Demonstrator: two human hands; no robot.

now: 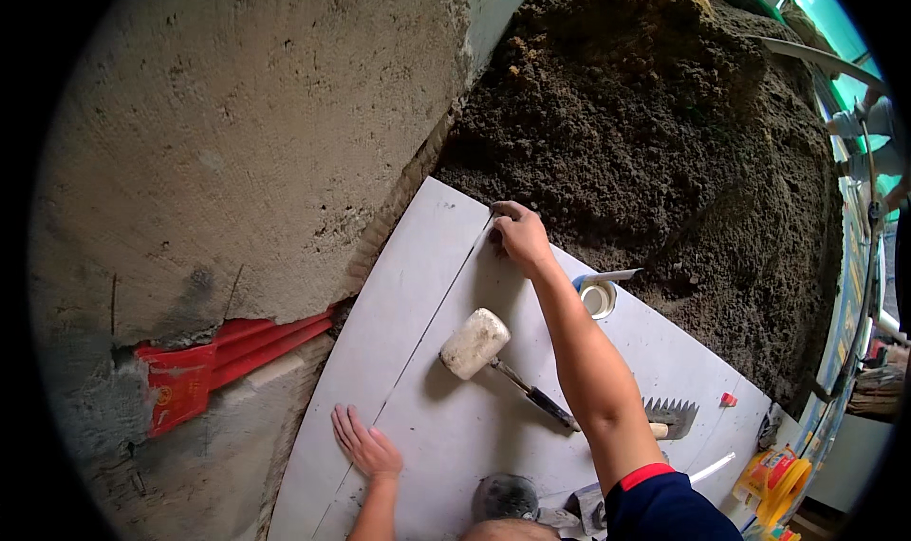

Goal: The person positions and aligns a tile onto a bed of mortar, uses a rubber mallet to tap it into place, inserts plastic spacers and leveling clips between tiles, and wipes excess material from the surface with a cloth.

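Observation:
My left hand lies flat with its fingers spread on the narrow left strip of the white tiles, beside the thin dark joint. At the far end of that joint, by the tile edge, my right hand has its fingers bent and drawn together; anything between them is too small or hidden to name. Between my arms a mallet with a white head and dark handle rests on the tile. To the right of my right forearm are a tape roll and a notched trowel, partly covered by the arm.
Dark, damp sand is heaped beyond the tiles. A rough wall stands left, with a red plastic bag at its foot. A small red piece, a yellow container and a dark round object lie nearer me.

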